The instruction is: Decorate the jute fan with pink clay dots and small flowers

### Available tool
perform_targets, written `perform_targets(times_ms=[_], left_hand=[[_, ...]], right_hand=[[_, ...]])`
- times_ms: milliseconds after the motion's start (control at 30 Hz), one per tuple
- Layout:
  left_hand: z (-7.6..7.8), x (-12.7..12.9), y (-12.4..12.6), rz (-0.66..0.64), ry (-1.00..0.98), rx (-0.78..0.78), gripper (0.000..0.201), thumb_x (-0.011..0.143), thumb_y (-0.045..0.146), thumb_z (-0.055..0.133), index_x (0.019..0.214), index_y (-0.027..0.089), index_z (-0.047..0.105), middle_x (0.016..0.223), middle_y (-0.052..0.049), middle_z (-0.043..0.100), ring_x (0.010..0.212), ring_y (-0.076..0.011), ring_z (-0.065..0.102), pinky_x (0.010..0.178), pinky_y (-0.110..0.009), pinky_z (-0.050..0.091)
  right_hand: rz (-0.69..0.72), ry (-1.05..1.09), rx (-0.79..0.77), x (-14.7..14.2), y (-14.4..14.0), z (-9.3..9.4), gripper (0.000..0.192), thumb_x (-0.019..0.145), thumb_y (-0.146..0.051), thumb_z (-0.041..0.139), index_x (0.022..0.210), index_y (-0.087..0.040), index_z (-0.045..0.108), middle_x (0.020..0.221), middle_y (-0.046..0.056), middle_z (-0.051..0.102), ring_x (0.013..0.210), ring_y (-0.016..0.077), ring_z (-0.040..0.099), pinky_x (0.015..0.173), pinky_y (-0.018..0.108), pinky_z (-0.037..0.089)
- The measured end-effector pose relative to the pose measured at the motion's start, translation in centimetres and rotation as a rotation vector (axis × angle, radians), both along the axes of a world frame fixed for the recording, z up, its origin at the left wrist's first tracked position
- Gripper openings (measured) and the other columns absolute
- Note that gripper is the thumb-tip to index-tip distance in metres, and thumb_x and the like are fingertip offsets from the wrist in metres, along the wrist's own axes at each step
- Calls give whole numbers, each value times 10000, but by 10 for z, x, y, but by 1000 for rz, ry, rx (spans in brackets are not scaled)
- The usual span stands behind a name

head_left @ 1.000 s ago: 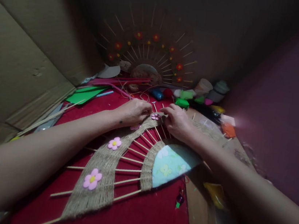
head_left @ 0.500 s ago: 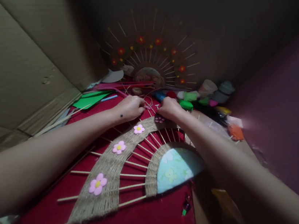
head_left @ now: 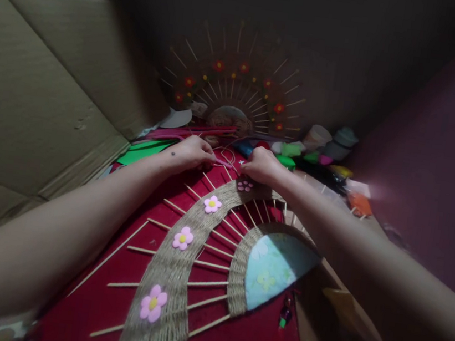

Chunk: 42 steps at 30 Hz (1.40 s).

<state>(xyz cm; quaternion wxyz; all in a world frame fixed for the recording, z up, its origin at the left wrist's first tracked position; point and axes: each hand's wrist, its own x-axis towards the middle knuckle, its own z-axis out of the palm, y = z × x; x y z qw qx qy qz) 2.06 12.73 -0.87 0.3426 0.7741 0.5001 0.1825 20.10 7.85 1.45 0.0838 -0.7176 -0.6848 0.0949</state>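
Note:
My left hand (head_left: 195, 152) is closed on a thin pink strip (head_left: 222, 162) that runs toward my right hand. My right hand (head_left: 262, 165) is also closed, just above the far part of a stick-and-twine fan; what its fingers hold is hidden. The fan's woven twine band (head_left: 170, 266) carries pink flowers with yellow centres, such as the near flower (head_left: 145, 306). One flower by my right hand (head_left: 244, 186) is in shadow, its middle dark. Thin sticks radiate from a light-blue half-round base (head_left: 267, 279) with a floral pattern.
A second fan with red flowers (head_left: 219, 65) stands at the back. Green sheets (head_left: 141, 153), pink strips and loose twine lie behind my hands. Clay packets (head_left: 291, 149), a cup (head_left: 318, 136) and an orange packet (head_left: 359, 203) sit right. Cardboard (head_left: 33, 83) walls the left.
My left hand has moved slightly left, away from my right hand, and more of the pink strip shows between them. The view has shifted a little, so the fan sits lower.

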Motion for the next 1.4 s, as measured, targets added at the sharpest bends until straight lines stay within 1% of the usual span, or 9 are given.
perform_targets(times_ms=[100, 267, 467, 733, 867, 1033, 1200, 1300, 1400], left_hand=[[1, -5, 0, -48, -115, -94, 303, 800, 433, 565, 742, 153, 666, 689, -89, 684, 482, -117, 550, 432, -240, 381], [-2, -14, 4, -166, -508, -571, 326, 860, 428, 525, 876, 126, 647, 785, -131, 703, 712, -186, 663, 662, -315, 519], [-10, -20, 8, -293, -625, -877, 520, 889, 545, 378, 966, 103, 642, 866, -177, 717, 831, -254, 682, 808, -423, 504], [-19, -14, -2, -499, -769, -1002, 346, 832, 385, 525, 1003, 99, 619, 835, -143, 715, 781, -240, 678, 732, -388, 515], [-24, -9, -4, -576, -866, -1089, 318, 731, 328, 629, 930, 81, 625, 784, -127, 700, 781, -252, 673, 729, -381, 514], [-26, -4, -10, -523, -905, -1074, 176, 712, 201, 641, 808, 55, 657, 705, -105, 668, 672, -188, 641, 706, -327, 515], [-26, -1, -12, -508, -895, -1105, 28, 694, 71, 643, 674, 53, 636, 585, -44, 565, 529, -82, 531, 539, -187, 453], [-25, 1, -13, -505, -895, -1122, 52, 712, 47, 619, 747, 43, 658, 576, -32, 546, 506, -64, 499, 509, -169, 427], [-24, 1, -13, -496, -896, -1107, 213, 720, 38, 608, 925, 42, 667, 636, -51, 600, 554, -82, 547, 555, -187, 454]], right_hand=[[32, 10, 17, -5, -3, 4, 244, 671, -300, 604, 817, -123, 687, 775, 126, 675, 725, 205, 606, 540, 260, 405], [67, 28, 34, -9, -6, 7, 192, 666, -271, 579, 748, -128, 678, 704, 106, 650, 647, 178, 565, 498, 257, 345], [100, 60, 41, -14, -11, 13, 143, 668, -266, 585, 651, -136, 642, 579, 50, 550, 553, 131, 466, 474, 254, 288], [148, 104, 56, -21, -19, 21, 318, 730, -416, 611, 577, -138, 589, 523, 14, 475, 516, 105, 409, 482, 257, 274], [169, 110, 39, -26, -23, 24, 247, 725, -342, 618, 588, -137, 603, 530, 16, 507, 518, 103, 412, 486, 256, 263], [193, 105, 40, -32, -24, 23, 128, 684, -231, 617, 616, -125, 640, 561, 46, 571, 545, 123, 481, 482, 253, 273], [239, 128, 57, -30, -28, 19, 109, 708, -172, 589, 675, -124, 682, 631, 69, 643, 585, 138, 534, 512, 255, 321], [246, 176, 151, -23, -40, 19, 185, 772, -134, 518, 786, -132, 702, 731, 69, 684, 660, 139, 577, 586, 250, 376], [220, 254, 333, -12, -61, 18, 195, 769, -91, 512, 829, -133, 692, 779, 64, 697, 701, 152, 601, 631, 261, 413]])
